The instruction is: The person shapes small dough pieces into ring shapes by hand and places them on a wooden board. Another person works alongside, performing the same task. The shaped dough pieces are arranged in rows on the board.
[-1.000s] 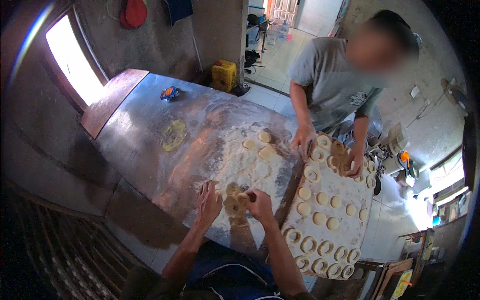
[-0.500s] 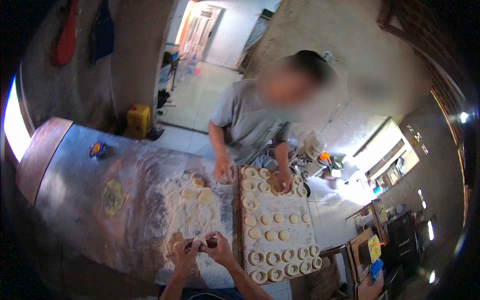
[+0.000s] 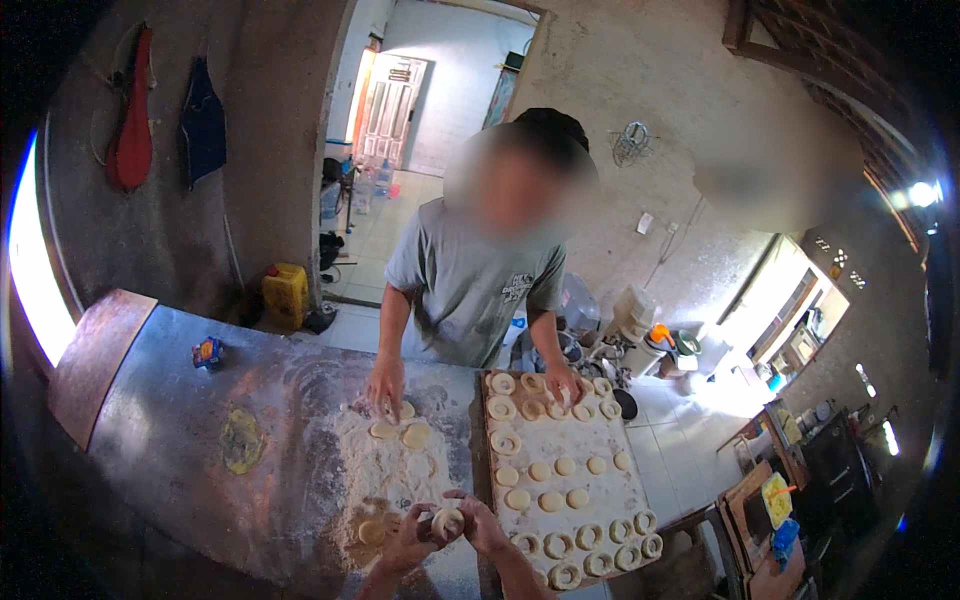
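Between my two hands, above the floured near edge of the metal tabletop, is a small round piece of dough (image 3: 447, 523) with a hollow or hole in its middle. My left hand (image 3: 412, 540) grips it from the left. The fingers of my right hand (image 3: 482, 522) close on its right side. Left of my hands, a flat dough round (image 3: 371, 532) lies in the flour (image 3: 385, 470). Farther off on the flour are more dough rounds (image 3: 415, 435). Right beside me, a floured board (image 3: 550, 440) carries dough rings (image 3: 558, 545) along its near and far ends, with plain rounds (image 3: 538, 471) between.
Across the table a co-worker in a grey shirt (image 3: 470, 280) has one hand (image 3: 385, 385) at the far dough rounds and the other (image 3: 565, 385) over the board. A yellow smear (image 3: 243, 440) and a small blue packet (image 3: 207, 352) lie at left. A yellow jerrycan (image 3: 286, 295) stands behind.
My view has tilted up, and the dough in my hands now shows its hollowed face. The co-worker's hand on the left has moved over to the dough rounds on the flour.
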The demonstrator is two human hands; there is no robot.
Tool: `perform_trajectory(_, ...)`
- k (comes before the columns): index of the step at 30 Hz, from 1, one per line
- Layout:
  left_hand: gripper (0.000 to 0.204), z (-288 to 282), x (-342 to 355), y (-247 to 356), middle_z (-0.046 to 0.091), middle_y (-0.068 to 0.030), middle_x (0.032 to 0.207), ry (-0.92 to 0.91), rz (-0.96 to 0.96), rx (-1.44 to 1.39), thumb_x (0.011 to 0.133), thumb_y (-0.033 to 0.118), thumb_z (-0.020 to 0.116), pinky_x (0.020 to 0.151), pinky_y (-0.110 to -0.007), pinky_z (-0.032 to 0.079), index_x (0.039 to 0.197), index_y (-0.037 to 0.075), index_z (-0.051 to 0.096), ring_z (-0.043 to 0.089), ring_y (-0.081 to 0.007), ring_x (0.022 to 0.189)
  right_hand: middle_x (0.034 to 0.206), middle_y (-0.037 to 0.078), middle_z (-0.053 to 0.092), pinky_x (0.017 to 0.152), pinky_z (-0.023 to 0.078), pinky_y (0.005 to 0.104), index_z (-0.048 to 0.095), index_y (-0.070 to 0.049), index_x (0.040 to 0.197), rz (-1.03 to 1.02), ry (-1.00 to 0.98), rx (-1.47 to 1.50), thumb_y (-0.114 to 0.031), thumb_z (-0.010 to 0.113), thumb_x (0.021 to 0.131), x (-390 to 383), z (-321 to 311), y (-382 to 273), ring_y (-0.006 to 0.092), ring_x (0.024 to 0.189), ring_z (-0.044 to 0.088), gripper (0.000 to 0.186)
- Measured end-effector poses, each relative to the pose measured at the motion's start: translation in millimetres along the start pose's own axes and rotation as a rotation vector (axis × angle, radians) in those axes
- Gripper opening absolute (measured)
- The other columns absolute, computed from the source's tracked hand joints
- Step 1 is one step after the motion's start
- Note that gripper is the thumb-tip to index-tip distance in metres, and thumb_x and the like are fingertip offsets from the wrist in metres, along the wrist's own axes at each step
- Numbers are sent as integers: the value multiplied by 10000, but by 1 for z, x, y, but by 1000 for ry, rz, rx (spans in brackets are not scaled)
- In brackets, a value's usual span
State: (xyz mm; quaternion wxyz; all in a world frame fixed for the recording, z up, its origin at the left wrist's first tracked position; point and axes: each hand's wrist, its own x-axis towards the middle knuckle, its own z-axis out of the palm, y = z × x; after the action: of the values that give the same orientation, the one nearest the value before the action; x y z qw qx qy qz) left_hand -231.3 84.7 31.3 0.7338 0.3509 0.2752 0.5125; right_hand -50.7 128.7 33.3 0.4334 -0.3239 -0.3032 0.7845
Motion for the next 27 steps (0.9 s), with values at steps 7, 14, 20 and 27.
perform_trajectory(7, 256, 23, 71, -69, 568, -51, 983, 323, 239, -197, 871, 238, 571, 797, -328, 471, 1074, 90, 522, 585, -205, 940, 763, 91, 631, 657, 504, 344, 634, 3, 850, -153, 351, -41, -441, 392, 1029, -11, -20, -24, 178, 708, 613, 536)
perform_trajectory(14, 327, 120, 107, -78, 557, -137, 771, 504, 137, 265, 979, 356, 438, 685, -380, 504, 940, 61, 575, 592, -236, 715, 691, 153, 587, 560, 445, 452, 617, 51, 1104, -226, 344, -856, -284, 479, 994, -15, -97, -54, 279, 553, 538, 379)
perform_trajectory(20, 327, 153, 130, -143, 597, -38, 824, 426, 500, 930, 993, 337, 465, 676, -365, 521, 1041, 44, 602, 590, -201, 689, 709, 196, 661, 606, 488, 440, 703, 45, 828, -105, 413, -924, -318, 445, 1014, -66, -121, -109, 260, 641, 622, 482)
perform_trajectory(27, 340, 193, 175, -199, 619, -76, 915, 326, 161, 274, 1033, 311, 429, 726, -357, 520, 1132, 23, 580, 613, -222, 787, 695, 81, 640, 699, 516, 358, 629, 21, 775, -448, 467, -804, -407, 408, 1035, -115, -167, -154, 210, 663, 591, 547)
